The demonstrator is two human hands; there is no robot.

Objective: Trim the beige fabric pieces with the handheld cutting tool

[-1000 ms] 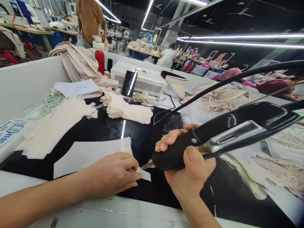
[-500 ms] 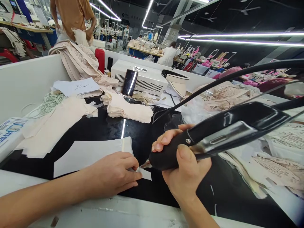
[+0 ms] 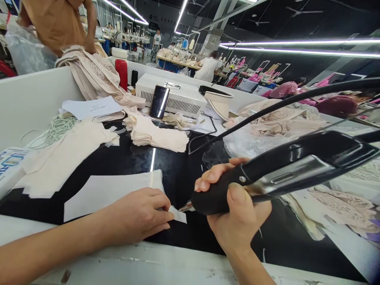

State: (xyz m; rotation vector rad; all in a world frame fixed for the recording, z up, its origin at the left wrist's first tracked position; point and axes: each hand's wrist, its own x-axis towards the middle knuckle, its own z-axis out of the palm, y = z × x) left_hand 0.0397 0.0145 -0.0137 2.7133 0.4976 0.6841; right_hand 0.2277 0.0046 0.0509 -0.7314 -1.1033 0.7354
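My left hand (image 3: 145,215) is closed at the right edge of a flat white piece (image 3: 109,194) that looks like fabric or card, its thumb and fingers pressed together over the edge. A short white tab (image 3: 179,216) sticks out beyond the fingertips. In my right hand (image 3: 237,213) is a black corded handheld tool (image 3: 285,162) with a metal lever along its side, the fingers wrapped round its rounded front end. Its narrow metal tip (image 3: 187,206) points left and meets, or nearly meets, the edge beside my left fingertips; exact contact cannot be made out.
Beige fabric stacks (image 3: 157,134) and pale pieces (image 3: 65,158) lie on the black work surface (image 3: 178,174). Behind stand a phone (image 3: 159,102), a vented white box (image 3: 184,101) and a red thread cone (image 3: 121,74). Lace fabric (image 3: 338,206) is heaped right. A black cable (image 3: 267,107) crosses. A person (image 3: 56,25) stands beyond the left wall.
My right hand and the tool shifted slightly left, then back right. My left hand stays on the white piece. The person in brown moved left, and a plastic bag shows there now.
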